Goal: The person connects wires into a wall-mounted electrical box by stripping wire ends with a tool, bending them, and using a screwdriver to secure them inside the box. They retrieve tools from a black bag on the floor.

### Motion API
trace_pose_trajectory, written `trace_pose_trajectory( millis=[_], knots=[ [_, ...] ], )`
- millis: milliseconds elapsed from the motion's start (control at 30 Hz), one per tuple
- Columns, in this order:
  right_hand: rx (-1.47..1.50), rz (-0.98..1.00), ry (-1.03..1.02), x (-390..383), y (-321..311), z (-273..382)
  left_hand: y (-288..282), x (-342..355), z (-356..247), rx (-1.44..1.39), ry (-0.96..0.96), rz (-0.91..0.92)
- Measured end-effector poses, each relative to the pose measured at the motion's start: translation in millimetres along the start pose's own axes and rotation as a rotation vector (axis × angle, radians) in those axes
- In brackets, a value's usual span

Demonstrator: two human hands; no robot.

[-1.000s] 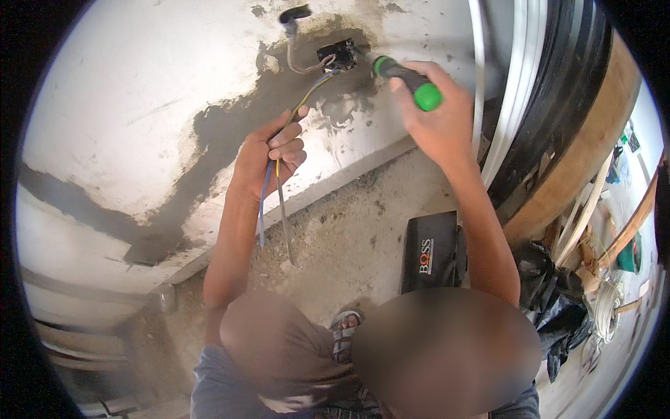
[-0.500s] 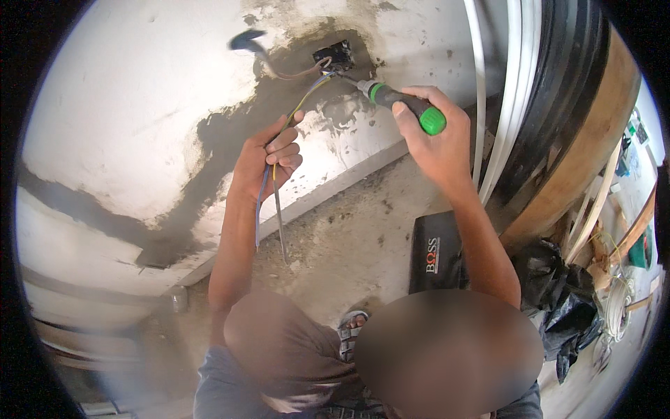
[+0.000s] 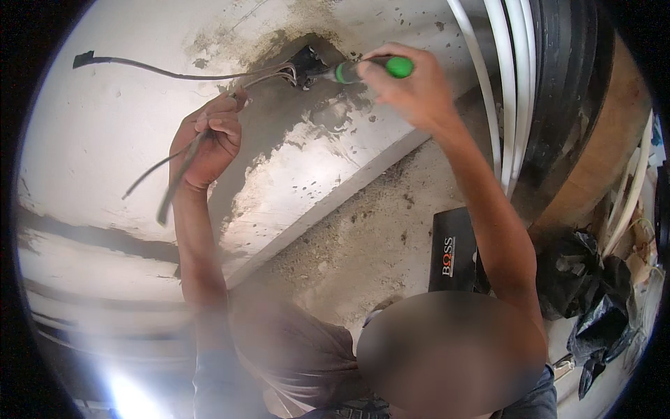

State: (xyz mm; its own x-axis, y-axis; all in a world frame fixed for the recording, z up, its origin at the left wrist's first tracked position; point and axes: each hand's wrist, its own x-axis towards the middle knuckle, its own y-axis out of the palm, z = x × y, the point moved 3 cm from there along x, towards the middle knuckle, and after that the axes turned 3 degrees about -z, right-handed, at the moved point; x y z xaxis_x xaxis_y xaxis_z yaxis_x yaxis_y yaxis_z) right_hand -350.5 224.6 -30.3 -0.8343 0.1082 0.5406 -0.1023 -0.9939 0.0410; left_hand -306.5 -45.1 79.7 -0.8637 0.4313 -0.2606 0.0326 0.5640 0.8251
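My left hand (image 3: 209, 140) is closed around a bundle of grey wires (image 3: 178, 178) that run up to a dark hole in the wall (image 3: 303, 63). One thin black wire (image 3: 153, 70) trails off to the left across the wall. My right hand (image 3: 408, 91) grips a green-handled screwdriver (image 3: 366, 68), whose tip points into the hole where the wires come out. A band of damp grey plaster (image 3: 272, 119) runs down from the hole.
The white wall (image 3: 105, 140) meets a rough concrete floor (image 3: 370, 230). A black box (image 3: 453, 251) lies on the floor by my right forearm. White pipes (image 3: 506, 105) and a large dark reel (image 3: 579, 112) stand at right, with black bags (image 3: 593, 307) below.
The view has closed in on the wall. My left hand has risen nearer the hole with the wires; the screwdriver tip has moved into the hole. The black wire end swung left.
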Motion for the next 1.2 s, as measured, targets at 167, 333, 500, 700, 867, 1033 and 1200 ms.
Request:
trace_pose_trajectory(
  millis=[167, 333, 500, 700, 867, 1033, 1200],
  knots=[
    [0.147, 0.035, 0.115, 3.0, -22.8, -5.0, 10.0, -3.0, -0.6, -0.045, 0.014, -0.046],
    [0.127, -0.042, -0.018, -10.5, -35.2, -5.7, 5.4, 0.5, 4.5, 0.03, 0.052, -0.055],
    [0.091, -0.092, -0.13, -38.3, -18.5, 2.1, 2.0, 2.8, 7.1, 0.058, 0.062, -0.024],
    [0.102, -0.126, -0.168, -61.9, -6.8, 5.2, -19.6, -2.4, 15.5, 0.23, 0.099, 0.003],
    [0.092, -0.123, -0.227, -62.3, -0.9, 6.7, -32.6, -2.5, 14.4, 0.329, 0.103, 0.002],
    [0.071, -0.121, -0.278, -61.8, 3.1, 6.8, -31.9, -1.4, 15.9, 0.338, 0.106, 0.022],
    [0.038, -0.103, -0.307, -64.6, 8.6, 8.9, -33.2, -3.6, 16.7, 0.326, 0.121, 0.019]
  ],
)
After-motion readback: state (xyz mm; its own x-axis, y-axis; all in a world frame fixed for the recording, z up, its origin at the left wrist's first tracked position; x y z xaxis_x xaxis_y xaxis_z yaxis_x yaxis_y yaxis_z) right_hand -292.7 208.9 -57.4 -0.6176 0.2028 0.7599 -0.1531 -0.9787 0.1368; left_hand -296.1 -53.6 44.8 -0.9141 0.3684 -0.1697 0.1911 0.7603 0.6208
